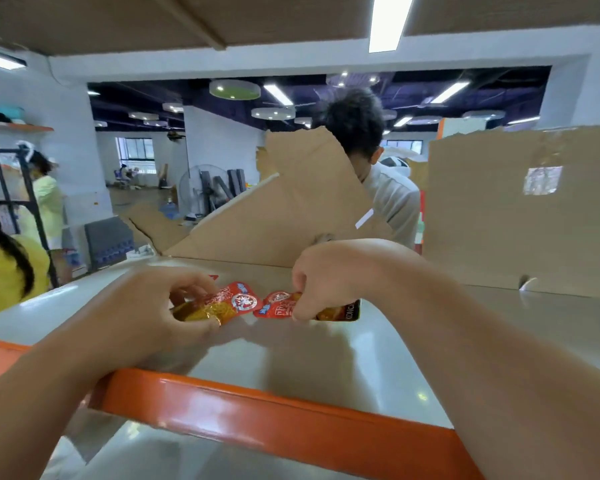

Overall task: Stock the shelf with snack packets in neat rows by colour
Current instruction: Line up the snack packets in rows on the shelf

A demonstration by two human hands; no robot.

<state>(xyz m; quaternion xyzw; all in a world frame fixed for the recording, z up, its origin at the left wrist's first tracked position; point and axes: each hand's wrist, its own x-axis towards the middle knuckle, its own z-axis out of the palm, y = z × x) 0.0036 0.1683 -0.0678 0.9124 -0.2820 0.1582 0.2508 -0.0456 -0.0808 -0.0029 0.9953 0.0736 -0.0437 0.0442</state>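
Note:
Two red snack packets lie side by side on the pale shelf board (413, 344). My left hand (156, 306) grips the left red packet (232, 301) by its golden lower end. My right hand (326, 271) pinches the right red packet (281, 306) from above, its dark end (350, 312) poking out below my fingers. A small red corner of another packet (213, 277) shows behind my left fingers. Both forearms reach over the shelf's front edge.
An orange front rail (274, 407) borders the shelf. Cardboard sheets stand at the back: a slanted one (284, 209) in the middle and a tall one (520, 209) at the right. A person (392, 195) stands behind them. Other people (45, 195) are at the left.

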